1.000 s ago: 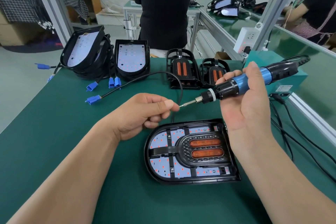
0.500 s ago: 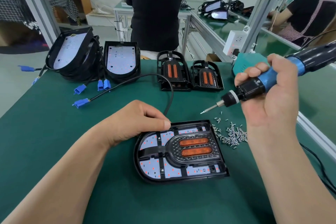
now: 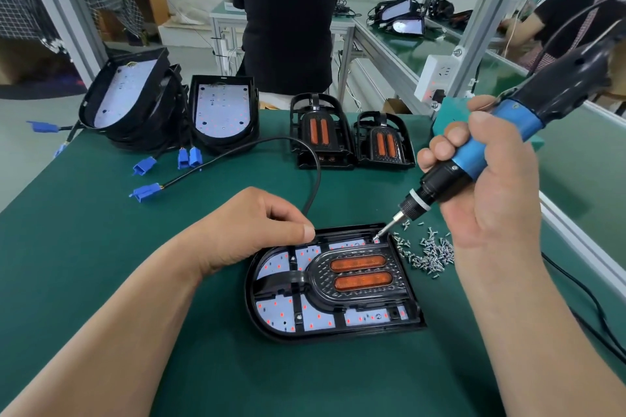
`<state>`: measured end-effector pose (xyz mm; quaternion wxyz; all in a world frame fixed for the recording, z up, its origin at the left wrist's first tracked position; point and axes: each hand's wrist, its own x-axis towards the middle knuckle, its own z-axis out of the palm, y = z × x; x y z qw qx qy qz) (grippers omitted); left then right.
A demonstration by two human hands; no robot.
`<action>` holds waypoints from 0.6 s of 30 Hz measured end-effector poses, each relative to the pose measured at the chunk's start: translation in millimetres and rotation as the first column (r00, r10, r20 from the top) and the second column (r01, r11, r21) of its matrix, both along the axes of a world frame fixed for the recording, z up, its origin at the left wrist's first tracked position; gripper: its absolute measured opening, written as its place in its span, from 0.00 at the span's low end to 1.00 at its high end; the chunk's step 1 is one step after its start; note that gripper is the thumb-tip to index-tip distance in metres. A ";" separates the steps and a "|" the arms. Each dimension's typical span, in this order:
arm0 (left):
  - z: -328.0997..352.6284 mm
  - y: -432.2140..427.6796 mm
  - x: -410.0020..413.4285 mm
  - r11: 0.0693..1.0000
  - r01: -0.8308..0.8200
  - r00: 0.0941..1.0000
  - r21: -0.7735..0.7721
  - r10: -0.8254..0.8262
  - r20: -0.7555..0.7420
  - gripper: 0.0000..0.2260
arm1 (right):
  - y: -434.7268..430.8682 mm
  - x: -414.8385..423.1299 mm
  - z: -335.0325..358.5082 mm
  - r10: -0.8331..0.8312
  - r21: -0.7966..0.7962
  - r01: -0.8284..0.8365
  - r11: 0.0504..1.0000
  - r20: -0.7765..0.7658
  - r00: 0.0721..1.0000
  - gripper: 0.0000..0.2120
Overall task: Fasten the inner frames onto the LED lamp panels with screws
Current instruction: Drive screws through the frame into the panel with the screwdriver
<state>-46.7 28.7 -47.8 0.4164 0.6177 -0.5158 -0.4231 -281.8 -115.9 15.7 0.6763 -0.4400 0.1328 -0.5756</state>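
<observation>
A black LED lamp panel point(image 3: 271, 325) lies flat on the green mat, with a black inner frame point(image 3: 359, 298) carrying two orange lenses seated in it. My right hand point(image 3: 491, 193) grips a blue and black electric screwdriver point(image 3: 474, 152); its bit tip touches the panel's far right corner. My left hand point(image 3: 250, 230) rests on the panel's far edge with fingers curled and the thumb on the rim. A pile of small silver screws point(image 3: 428, 252) lies just right of the panel.
Bare LED panels point(image 3: 222, 108) with blue connectors point(image 3: 145, 193) lean at the back left. Two spare inner frames point(image 3: 318, 132) stand at the back centre. A black cable point(image 3: 315, 173) loops to the panel. A person in black stands behind the table. Cables trail on the right.
My right hand has brought the screwdriver down from mid-air until its bit meets the panel's far right corner. My left hand moved from the bit tip to the panel's far edge.
</observation>
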 end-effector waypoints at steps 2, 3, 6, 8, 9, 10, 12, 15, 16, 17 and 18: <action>-0.8 -0.2 0.2 1.000 -0.006 1.000 -0.002 0.006 0.002 0.13 | 0.5 1.7 -0.1 0.000 -0.004 0.000 1.000 -0.007 1.000 0.05; -1.1 -0.1 0.5 1.000 -0.009 1.000 -0.003 0.009 0.004 0.13 | 0.8 2.6 -0.3 0.001 -0.007 -0.001 1.000 -0.009 1.000 0.06; -1.9 -0.9 0.4 1.000 -0.006 1.000 -0.008 0.006 0.022 0.13 | 1.7 3.9 -1.1 0.006 -0.028 -0.006 1.000 -0.020 1.000 0.06; -2.3 -1.4 0.0 1.000 -0.009 0.999 -0.008 0.010 0.036 0.13 | 2.7 4.6 -1.8 0.003 -0.044 -0.004 0.999 -0.028 1.000 0.07; -2.3 -1.7 -0.3 1.000 -0.012 0.999 -0.007 0.012 0.040 0.13 | 3.1 4.8 -1.9 -0.001 -0.053 -0.001 0.999 -0.031 1.000 0.07; -2.5 -1.8 -0.6 1.000 -0.013 0.999 -0.006 0.013 0.048 0.13 | 3.6 5.3 -2.0 -0.003 -0.061 0.001 0.998 -0.034 0.999 0.07; -2.2 -1.5 -1.3 1.000 -0.013 0.997 -0.002 0.013 0.074 0.13 | 4.6 6.2 -2.7 0.000 -0.081 -0.003 0.997 -0.043 0.999 0.08; -1.2 -1.3 -3.8 1.000 -0.028 0.992 -0.005 0.028 0.127 0.13 | 6.8 6.5 -2.7 0.032 -0.141 -0.041 0.989 -0.062 0.998 0.08; -1.0 -1.6 -4.8 0.999 -0.038 0.988 -0.007 0.039 0.146 0.12 | 7.8 6.3 -2.6 0.050 -0.167 -0.061 0.984 -0.070 0.996 0.09; -0.9 -1.8 -6.0 0.999 -0.048 0.986 -0.008 0.048 0.162 0.11 | 8.8 6.3 -2.6 0.069 -0.191 -0.083 0.978 -0.080 0.994 0.09; -1.1 -1.9 -7.5 0.998 -0.055 0.983 -0.010 0.056 0.173 0.10 | 9.7 6.3 -2.5 0.086 -0.208 -0.104 0.973 -0.093 0.992 0.10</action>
